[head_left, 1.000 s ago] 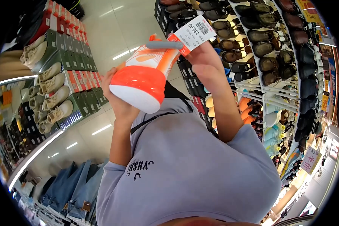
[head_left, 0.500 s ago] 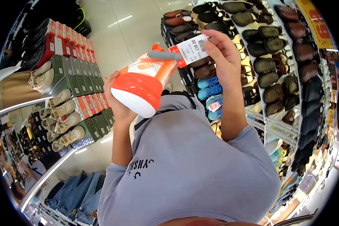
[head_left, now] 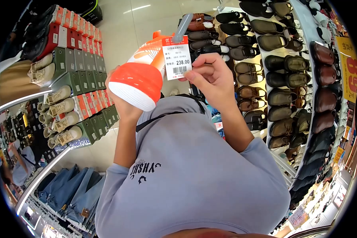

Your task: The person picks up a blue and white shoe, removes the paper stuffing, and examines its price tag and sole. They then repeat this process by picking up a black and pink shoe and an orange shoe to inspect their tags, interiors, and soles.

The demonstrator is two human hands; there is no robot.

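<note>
An orange and white sneaker is in my left hand, its white sole edge toward me; the sneaker hides some of the fingers. My right hand pinches the lower right corner of a price tag between thumb and fingers. Red at the top and white below, the tag reads 238.00 above a barcode and faces me upright. A grey plastic strap runs up from the tag's top edge. The tag overlaps the right side of the sneaker in my view.
Stacked shoe boxes with beige sneakers in front stand at left. Rows of dark and brown shoes fill the shelves at right. Folded jeans lie at lower left. Pale tiled floor shows ahead.
My right hand has moved left and down, turning the tag from sideways to upright. The sneaker has shifted a little left, and the grey strap now points upward.
</note>
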